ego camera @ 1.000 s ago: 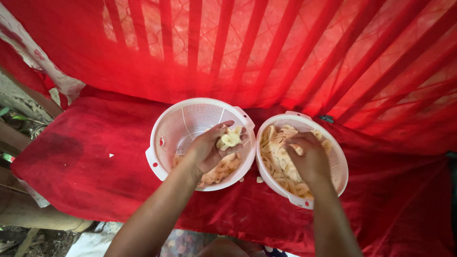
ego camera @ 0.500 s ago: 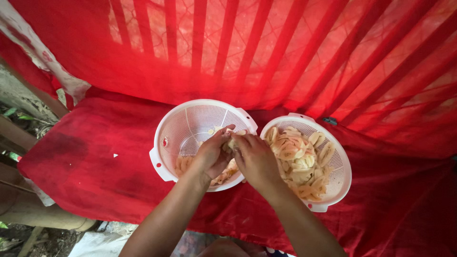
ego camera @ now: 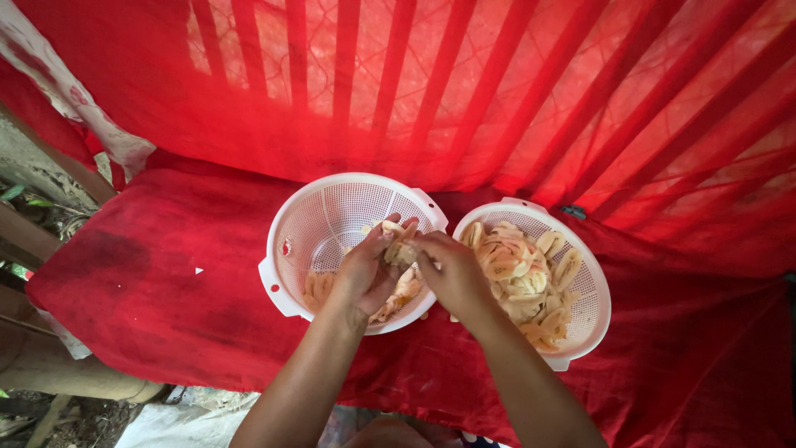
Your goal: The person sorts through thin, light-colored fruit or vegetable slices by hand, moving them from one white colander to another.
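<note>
step: both hands met over the left colander [ego camera: 286, 249], working one pale slice [ego camera: 400, 251] between them.
left hand [ego camera: 365, 274]: half curled, fingers cupped under the slice.
right hand [ego camera: 452, 274]: pinched closed on the same slice from above.
heap: more slices [ego camera: 518, 278] filled the right colander [ego camera: 593, 311].
next move: likely calls for a careful pull, judged only.
packages, labels: none seen on the red cloth [ego camera: 141, 282].

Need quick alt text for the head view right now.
Both hands, left hand and right hand, meet on a pale slice over the left white basket. The right white basket, fuller with slices, sits beside it on red cloth.
</note>
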